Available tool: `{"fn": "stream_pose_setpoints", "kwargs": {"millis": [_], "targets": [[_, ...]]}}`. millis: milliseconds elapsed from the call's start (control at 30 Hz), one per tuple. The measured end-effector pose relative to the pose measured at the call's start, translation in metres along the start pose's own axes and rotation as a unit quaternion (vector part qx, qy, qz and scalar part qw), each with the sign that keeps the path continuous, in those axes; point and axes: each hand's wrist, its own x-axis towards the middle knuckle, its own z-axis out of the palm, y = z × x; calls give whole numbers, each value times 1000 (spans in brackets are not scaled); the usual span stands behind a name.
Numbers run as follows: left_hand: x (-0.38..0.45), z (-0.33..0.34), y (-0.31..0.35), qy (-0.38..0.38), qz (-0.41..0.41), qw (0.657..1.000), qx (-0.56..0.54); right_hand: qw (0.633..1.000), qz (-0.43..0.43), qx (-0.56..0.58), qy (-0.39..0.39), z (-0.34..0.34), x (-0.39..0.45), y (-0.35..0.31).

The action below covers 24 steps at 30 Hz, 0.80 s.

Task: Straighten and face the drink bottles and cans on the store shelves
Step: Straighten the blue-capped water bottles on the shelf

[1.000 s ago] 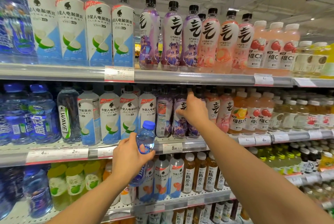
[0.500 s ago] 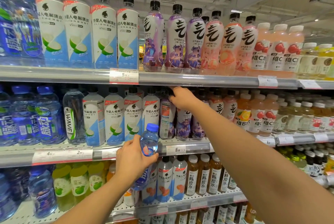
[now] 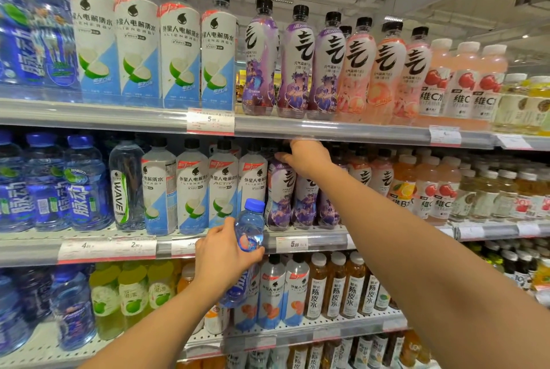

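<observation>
Right hand [image 3: 308,159], frame centre, fingers closed on purple bottle [image 3: 281,190] top; left hand [image 3: 221,258] grips blue bottle [image 3: 248,234]. Risk: neighbours toppling.

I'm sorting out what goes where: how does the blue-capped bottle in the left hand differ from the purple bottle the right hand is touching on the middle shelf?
The blue-capped bottle is clear with a blue cap; the purple bottle has a full purple and white wrap, its cap hidden by the right hand. The blue-capped bottle is held off the shelf, tilted, by the left hand; the purple bottle stands in its row. The blue-capped one looks stubbier. Both are plastic drink bottles.
</observation>
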Motion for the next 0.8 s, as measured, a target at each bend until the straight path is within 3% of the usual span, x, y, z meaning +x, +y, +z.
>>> {"fn": "stream_pose_setpoints", "kwargs": {"millis": [200, 367, 533, 600, 700, 800], "targets": [[0, -6, 4, -12, -3, 1000, 7, 999, 25, 40, 18, 4, -14, -7], [-5, -21, 0, -18, -36, 992, -116, 997, 39, 50, 53, 12, -42, -14], [-18, -42, -23, 32, -36, 982, -182, 981, 25, 105, 163, 34, -95, -43], [-23, -54, -36, 62, -27, 983, -168, 972, -5, 158, 172, 44, -116, -64], [-34, -70, -60, 98, -24, 986, -136, 947, -48, 306, 86, 57, -139, -104], [-48, -86, -86, 113, -29, 989, -92, 889, -76, 448, -67, 59, -151, -151]]}}
